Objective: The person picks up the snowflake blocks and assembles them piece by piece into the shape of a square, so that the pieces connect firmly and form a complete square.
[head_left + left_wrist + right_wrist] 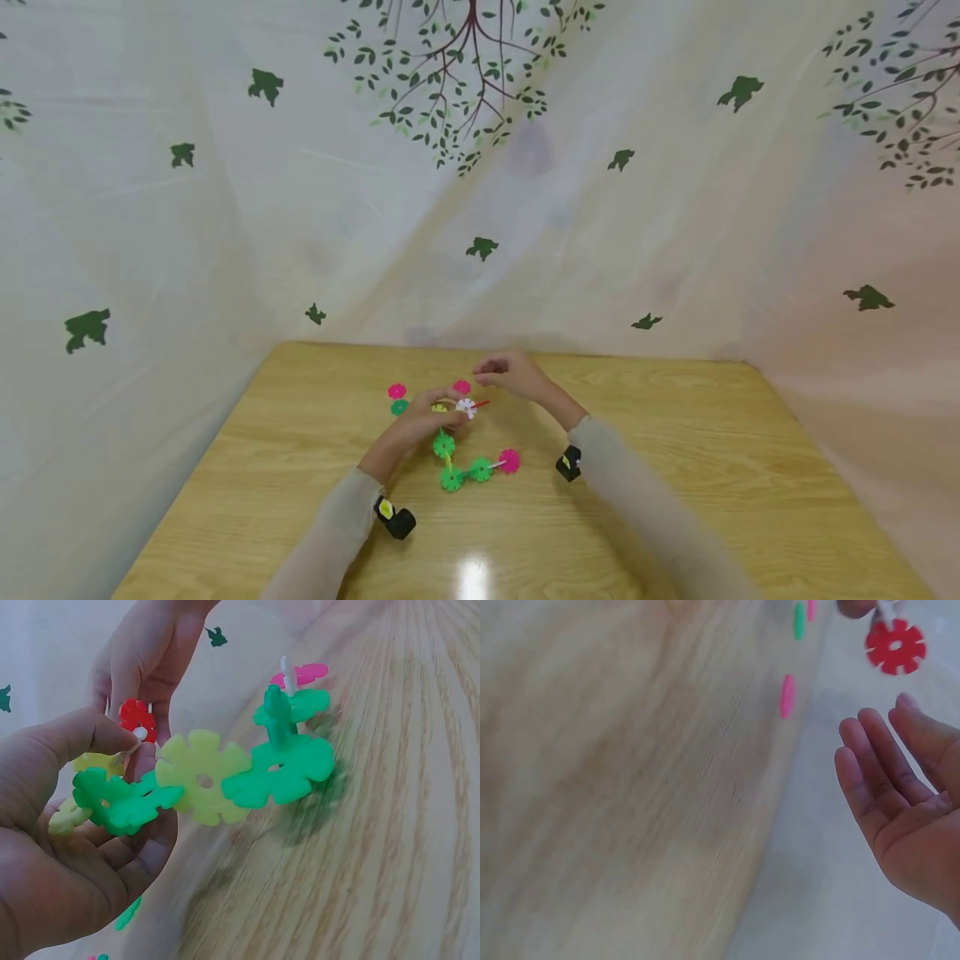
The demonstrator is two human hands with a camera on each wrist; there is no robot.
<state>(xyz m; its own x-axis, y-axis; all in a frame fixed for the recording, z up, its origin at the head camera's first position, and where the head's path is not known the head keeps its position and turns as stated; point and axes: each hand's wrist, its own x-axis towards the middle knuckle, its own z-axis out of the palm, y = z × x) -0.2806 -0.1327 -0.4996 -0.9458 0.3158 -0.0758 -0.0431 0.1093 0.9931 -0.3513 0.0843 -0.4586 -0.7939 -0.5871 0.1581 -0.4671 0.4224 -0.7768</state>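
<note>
**Left fingers (101, 735) grip one end of a flower-disc chain (202, 750); right fingers (889, 750) spread loosely, holding nothing**

The chain runs from the left fingers, at the centre of the head view, down and right to a pink disc (509, 461). At the gripped end, a white disc (466, 407) carries a red disc (891, 661), with the right fingers near it but apart.

The joining looks well advanced: green, yellow, white, red and pink pieces already form one bent run. Three loose discs seem to be what is left, a pink one (397, 391), a dark green one (399, 407) and another pink one (462, 387), all above the chain in the head view.

The pieces look like thin, smooth plastic, round with notched, petal-like rims; the nearer ones show a central hole. Neighbours slot together at angles. The tabletop (247, 500) has streaky wood grain and a glossy finish.
</note>
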